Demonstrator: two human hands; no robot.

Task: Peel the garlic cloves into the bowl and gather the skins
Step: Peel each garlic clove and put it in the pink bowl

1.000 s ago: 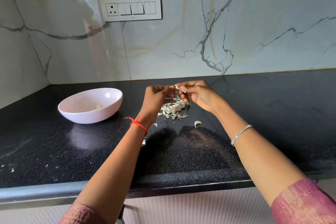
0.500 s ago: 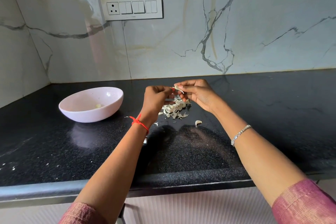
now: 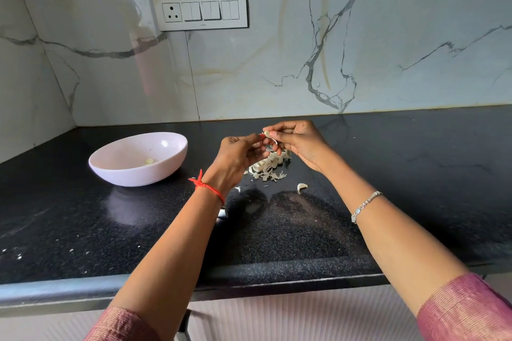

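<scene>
- Still, the garlic clove (image 3: 267, 134) is pinched at centre frame by fingertips of the left hand (image 3: 238, 156) and right hand (image 3: 300, 144).
- A skin strip (image 3: 275, 141) is now curled loose beneath it.
- The bowl (image 3: 130, 177) and skins pile (image 3: 267, 169) are left unmoved.

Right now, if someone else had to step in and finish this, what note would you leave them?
Hands: left hand and right hand pinch one garlic clove between them, a strip of skin hanging off.
Bowl: pink bowl on the black countertop, to the left, one peeled clove inside.
Skins: skin pile under the hands; stray bits nearer the person, one curled piece, skin or clove unclear.
To do: finish this clove, drop it in the bowl, gather the strays.
</scene>
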